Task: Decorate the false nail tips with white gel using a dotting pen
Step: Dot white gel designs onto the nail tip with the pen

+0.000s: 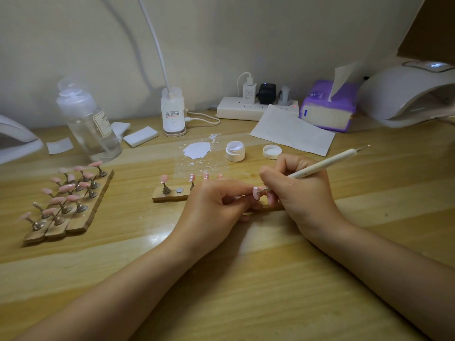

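My left hand point(216, 205) pinches a pink false nail tip point(255, 193) on its small stand, lifted off the wooden holder strip point(170, 196). My right hand point(298, 193) grips a cream dotting pen point(320, 166), its metal point touching that nail tip, which bears white dots. On the strip stand more pink nail tips point(191, 178), some with white dots, and one bare magnet spot. An open white gel jar point(235, 150) stands beyond, its lid point(272, 151) beside it. A smear of white gel point(197, 150) lies on a clear sheet.
Three wooden strips with several pink nail tips point(66, 200) lie at the left. A clear pump bottle point(91, 124), white pads point(140, 136), a lamp base point(173, 114), a power strip point(256, 107), a paper sheet point(293, 130), a tissue pack point(330, 107) and a nail lamp point(408, 94) line the back.
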Available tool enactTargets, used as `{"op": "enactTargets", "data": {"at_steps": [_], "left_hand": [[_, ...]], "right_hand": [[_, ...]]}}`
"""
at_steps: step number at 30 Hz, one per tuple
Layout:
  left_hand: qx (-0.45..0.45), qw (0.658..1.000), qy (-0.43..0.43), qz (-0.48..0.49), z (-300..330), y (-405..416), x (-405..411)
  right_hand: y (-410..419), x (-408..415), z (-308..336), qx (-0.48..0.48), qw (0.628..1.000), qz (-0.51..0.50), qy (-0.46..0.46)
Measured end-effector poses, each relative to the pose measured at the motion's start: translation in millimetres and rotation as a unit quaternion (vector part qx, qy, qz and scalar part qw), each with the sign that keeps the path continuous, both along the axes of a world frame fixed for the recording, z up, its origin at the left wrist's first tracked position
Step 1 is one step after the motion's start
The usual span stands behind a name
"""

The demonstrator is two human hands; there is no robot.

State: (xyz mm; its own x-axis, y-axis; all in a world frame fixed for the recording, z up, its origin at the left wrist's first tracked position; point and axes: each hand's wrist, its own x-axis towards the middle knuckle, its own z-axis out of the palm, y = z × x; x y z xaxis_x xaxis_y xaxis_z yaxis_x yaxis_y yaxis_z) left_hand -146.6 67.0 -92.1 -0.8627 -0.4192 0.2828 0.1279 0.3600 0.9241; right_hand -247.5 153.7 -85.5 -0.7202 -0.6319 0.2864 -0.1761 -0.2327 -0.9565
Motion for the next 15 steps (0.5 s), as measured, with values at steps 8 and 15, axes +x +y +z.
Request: {"op": "enactTargets", "data": {"at_steps": [8, 15], "left_hand": [[0.001, 1.000, 0.000, 0.001, 0.3, -0.2, 0.1], [-0.003, 1.000, 0.000, 0.004, 0.6, 0.1, 0.4]], "right_hand": [[-0.5, -0.6, 0.0, 0.000, 1.000, -0.006, 0.001], [-1.2, -1.1, -0.7, 0.002, 1.000, -0.010, 0.006]]}}
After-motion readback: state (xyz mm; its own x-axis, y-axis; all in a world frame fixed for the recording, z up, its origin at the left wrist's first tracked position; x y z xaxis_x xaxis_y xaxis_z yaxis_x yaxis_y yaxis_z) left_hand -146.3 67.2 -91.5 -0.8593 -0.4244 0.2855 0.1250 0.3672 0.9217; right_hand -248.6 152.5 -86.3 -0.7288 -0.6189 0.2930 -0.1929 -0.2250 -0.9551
